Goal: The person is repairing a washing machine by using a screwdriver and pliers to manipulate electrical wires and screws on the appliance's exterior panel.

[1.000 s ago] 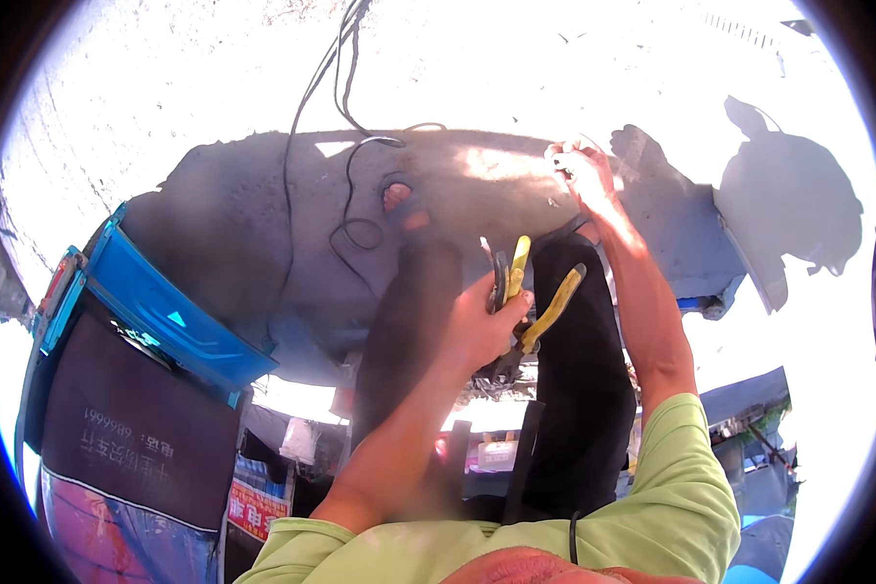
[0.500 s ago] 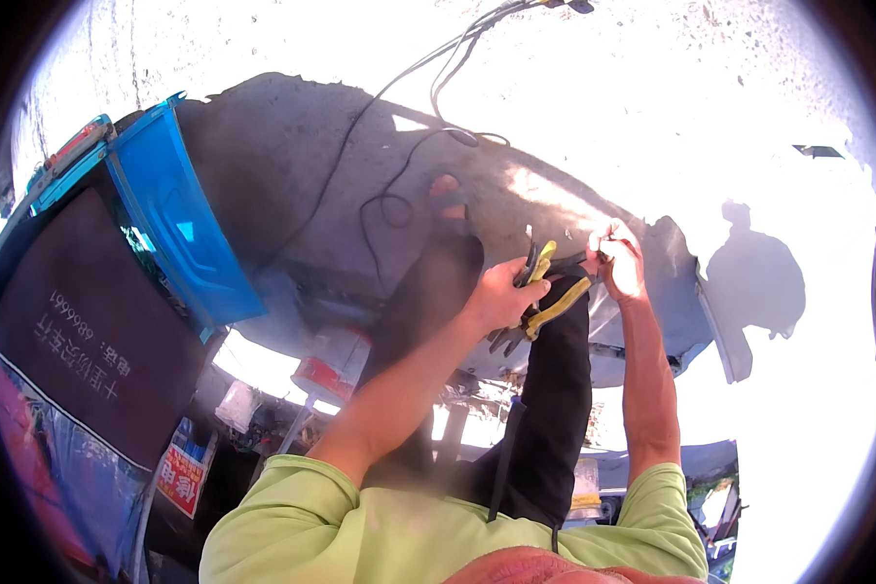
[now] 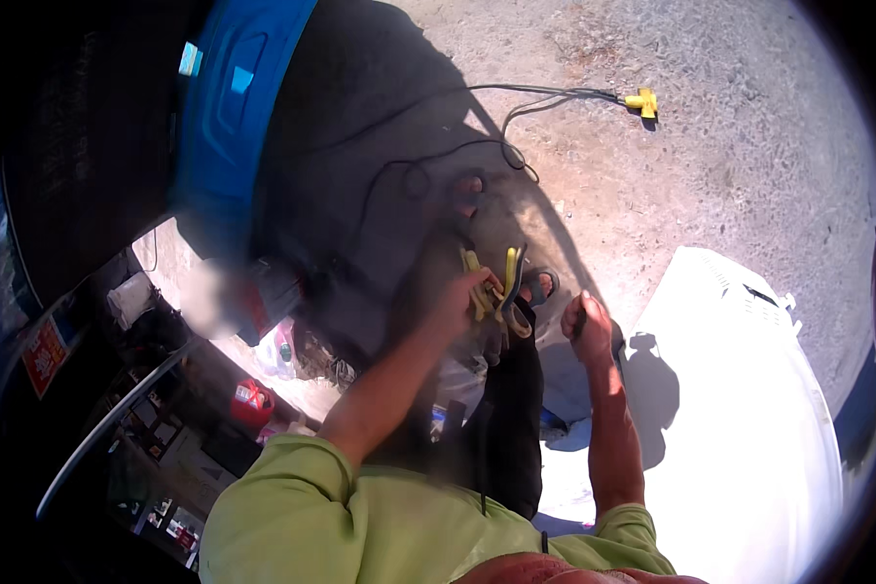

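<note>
My left hand [image 3: 469, 297] is closed around yellow-handled pliers [image 3: 509, 282], held over my knees. Their yellow and black handles stick up and spread apart; the jaws are hard to make out against my dark trousers. More than one tool may be in that grip. Off to the right, my right hand [image 3: 592, 331] is curled into a fist beside the white panel's edge. Something dark shows between its fingers, too small to name. The two hands are apart.
A large white panel [image 3: 730, 389] lies to the right. Black cable [image 3: 438, 151] runs across the ground to a yellow connector [image 3: 642, 102]. A blue vehicle panel [image 3: 234, 127] rises at upper left. At lower left are a red container [image 3: 253, 401] and a plastic bag [image 3: 280, 350].
My right hand has moved away from the pliers, down and slightly left in the picture. My left hand keeps the pliers. The view has shifted, showing more of the white panel and the yellow connector.
</note>
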Demonstrator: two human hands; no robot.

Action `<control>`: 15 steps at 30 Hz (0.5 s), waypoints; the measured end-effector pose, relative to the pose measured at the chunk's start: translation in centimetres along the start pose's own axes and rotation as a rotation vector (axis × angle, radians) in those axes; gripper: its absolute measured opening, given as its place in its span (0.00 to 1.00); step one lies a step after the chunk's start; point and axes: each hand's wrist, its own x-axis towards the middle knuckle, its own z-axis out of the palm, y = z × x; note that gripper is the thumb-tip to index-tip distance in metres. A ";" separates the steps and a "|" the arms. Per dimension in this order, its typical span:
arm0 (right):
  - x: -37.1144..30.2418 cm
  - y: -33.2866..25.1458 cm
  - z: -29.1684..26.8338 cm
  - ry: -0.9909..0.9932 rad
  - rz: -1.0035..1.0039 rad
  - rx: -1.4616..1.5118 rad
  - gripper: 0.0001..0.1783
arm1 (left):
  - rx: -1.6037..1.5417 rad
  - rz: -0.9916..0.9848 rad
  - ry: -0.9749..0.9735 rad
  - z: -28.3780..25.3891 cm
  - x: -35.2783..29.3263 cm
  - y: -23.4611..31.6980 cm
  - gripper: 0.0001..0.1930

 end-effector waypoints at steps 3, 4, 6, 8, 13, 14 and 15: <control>-2.5 0.3 -0.9 -0.056 0.115 -0.134 0.19 | -0.267 0.129 -0.018 -3.1 -3.9 -2.2 0.11; -3.4 0.6 -1.6 -0.072 0.123 -0.205 0.19 | -0.325 0.185 -0.007 -4.4 -5.3 -2.6 0.12; -5.1 1.3 -2.7 -0.041 0.142 -0.299 0.18 | -0.413 0.283 0.041 -7.3 -7.7 -3.6 0.12; -6.3 2.0 -4.6 0.019 0.156 -0.280 0.17 | -0.448 0.378 0.086 -10.3 -9.4 -4.3 0.12; -9.4 3.0 -6.9 0.175 0.265 -0.416 0.19 | -0.192 0.625 0.276 -20.0 -13.6 -7.7 0.13; -9.6 3.4 -7.8 0.165 0.278 -0.372 0.19 | -0.175 0.621 0.286 -21.3 -14.4 -7.5 0.13; -10.2 3.5 -7.6 0.174 0.278 -0.410 0.19 | -0.282 0.555 0.278 -22.2 -16.0 -7.2 0.13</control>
